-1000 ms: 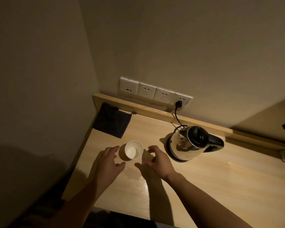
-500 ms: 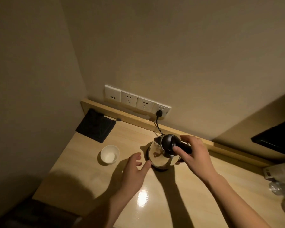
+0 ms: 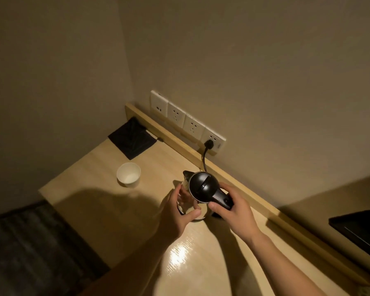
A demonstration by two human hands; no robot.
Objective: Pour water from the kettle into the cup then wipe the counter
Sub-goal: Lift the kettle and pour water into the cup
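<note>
A steel kettle with a black lid and black handle stands on the wooden counter near the back ledge. My right hand is closed around the kettle's handle. My left hand cups the kettle's lower body and base from the left, fingers curved against it. A small white paper cup stands upright to the left of the kettle, apart from both hands. A dark folded cloth lies in the counter's back left corner.
A row of white wall sockets sits above the back ledge, with the kettle's black plug in the rightmost one. A dark object lies at the right edge. The counter's front left edge drops to a dark floor.
Both hands left the cup and went right to the kettle. My right hand closed on the handle, then my left hand came against the kettle's body. The view swung.
</note>
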